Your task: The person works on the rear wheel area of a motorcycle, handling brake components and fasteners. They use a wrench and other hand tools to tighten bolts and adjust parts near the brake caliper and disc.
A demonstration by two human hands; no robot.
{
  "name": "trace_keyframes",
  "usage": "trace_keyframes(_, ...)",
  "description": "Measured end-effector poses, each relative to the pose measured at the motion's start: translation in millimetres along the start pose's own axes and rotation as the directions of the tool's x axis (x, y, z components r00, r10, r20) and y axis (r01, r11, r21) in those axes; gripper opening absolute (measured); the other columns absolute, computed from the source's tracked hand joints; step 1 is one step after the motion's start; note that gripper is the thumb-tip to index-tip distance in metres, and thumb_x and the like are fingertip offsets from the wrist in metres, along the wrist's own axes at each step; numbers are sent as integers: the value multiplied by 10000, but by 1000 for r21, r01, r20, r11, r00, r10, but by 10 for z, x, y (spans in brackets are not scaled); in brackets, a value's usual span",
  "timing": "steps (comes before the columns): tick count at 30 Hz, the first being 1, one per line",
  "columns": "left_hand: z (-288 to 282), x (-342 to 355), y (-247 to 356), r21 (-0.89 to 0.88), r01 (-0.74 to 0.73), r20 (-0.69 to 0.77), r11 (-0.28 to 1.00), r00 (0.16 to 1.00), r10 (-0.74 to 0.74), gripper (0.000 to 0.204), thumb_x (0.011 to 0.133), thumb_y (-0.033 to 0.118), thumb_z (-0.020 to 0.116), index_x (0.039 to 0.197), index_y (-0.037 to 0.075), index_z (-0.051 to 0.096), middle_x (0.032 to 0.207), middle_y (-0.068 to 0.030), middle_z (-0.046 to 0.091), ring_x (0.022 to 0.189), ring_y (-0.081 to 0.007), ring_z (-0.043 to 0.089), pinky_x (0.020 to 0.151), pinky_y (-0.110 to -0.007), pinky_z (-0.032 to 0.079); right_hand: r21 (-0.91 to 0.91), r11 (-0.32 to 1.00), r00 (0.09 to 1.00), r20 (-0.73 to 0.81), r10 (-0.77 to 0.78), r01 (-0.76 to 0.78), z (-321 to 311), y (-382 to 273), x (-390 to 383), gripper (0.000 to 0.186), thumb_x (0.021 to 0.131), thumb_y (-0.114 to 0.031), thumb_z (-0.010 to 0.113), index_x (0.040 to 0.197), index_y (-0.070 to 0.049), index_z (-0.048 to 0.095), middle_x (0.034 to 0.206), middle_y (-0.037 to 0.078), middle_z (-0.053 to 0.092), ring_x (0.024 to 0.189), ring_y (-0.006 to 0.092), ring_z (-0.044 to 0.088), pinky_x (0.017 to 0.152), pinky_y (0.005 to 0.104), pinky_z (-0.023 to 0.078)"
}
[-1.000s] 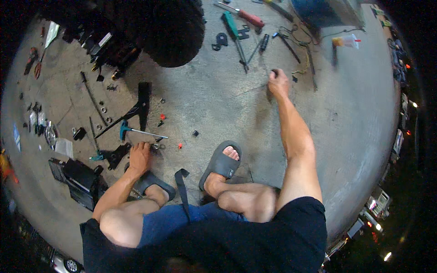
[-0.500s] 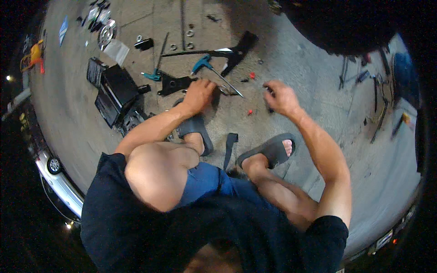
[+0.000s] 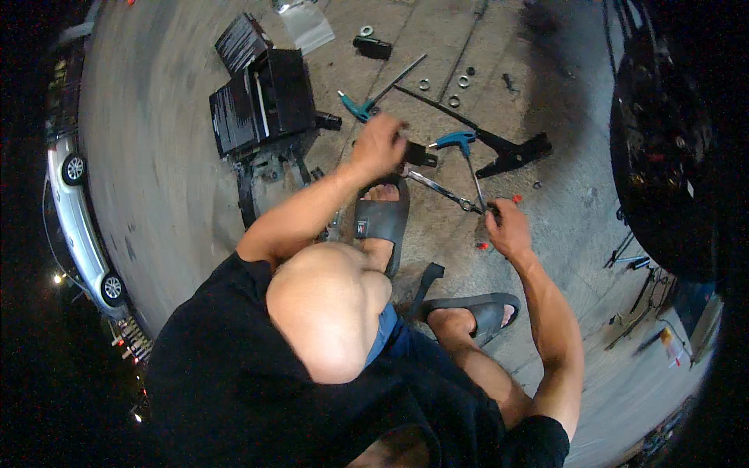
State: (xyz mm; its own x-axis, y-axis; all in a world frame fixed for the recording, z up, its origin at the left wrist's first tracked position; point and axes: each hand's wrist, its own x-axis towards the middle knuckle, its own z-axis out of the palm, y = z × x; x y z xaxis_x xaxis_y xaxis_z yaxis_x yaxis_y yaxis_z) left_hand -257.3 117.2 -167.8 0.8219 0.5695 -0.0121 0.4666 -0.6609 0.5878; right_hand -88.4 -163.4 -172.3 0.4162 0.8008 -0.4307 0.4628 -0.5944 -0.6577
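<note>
Head view: black part (image 3: pixel 422 155) lies just beside left grip (image 3: pixel 379 146).

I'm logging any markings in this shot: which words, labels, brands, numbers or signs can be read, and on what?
No text can be read.
Left sandal: small patch on the strap, too small to read.
Blue-handled tool by the right hand: no legible lettering.
Silver car: no legible lettering.
</note>
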Motion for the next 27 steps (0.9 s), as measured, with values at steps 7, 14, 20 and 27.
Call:
trace_keyframes(7, -914, 156, -754, 53, 362, -16, 931, 932, -361, 327, 820, 227, 634, 1057, 1, 624, 978, -166, 660, 877, -291, 651, 763, -354, 509, 11, 999, 998, 45, -43, 43, 0, -33, -18, 230, 803, -139, 598, 1001, -26, 566, 921, 193, 578, 869, 374, 568, 736, 434, 451)
trace_keyframes(14, -1401, -356, -770, 21, 400, 118, 916, 909, -400, 319, 822, 240, 636, 1043, 10, 633, 935, -128, 675, 836, -210, 659, 742, -325, 513, -57, 997, 973, 230, -32, 46, 14, -108, -119, 251, 785, -148, 623, 1011, -45, 581, 909, 178, 590, 827, 374, 579, 692, 443, 463)
trace_keyframes(20, -984, -994, -540, 281, 328, 285, 902, 869, -405, 333, 781, 215, 641, 1049, 19, 618, 1004, -172, 638, 905, -344, 619, 800, -422, 497, -69, 994, 948, 313, -64, 90, -66, -177, -152, 271, 797, -170, 630, 1038, -52, 593, 965, 165, 616, 833, 338, 610, 702, 407, 497)
trace_keyframes(27, -313, -1217, -511, 338, 259, 381, 905, 841, -384, 215, 794, 62, 519, 1003, 9, 520, 960, -212, 562, 906, -408, 567, 772, -486, 472, -36, 995, 981, 177, -84, 92, -193, -206, -114, 290, 803, -159, 635, 1057, -27, 589, 959, 159, 619, 778, 299, 618, 693, 384, 496)
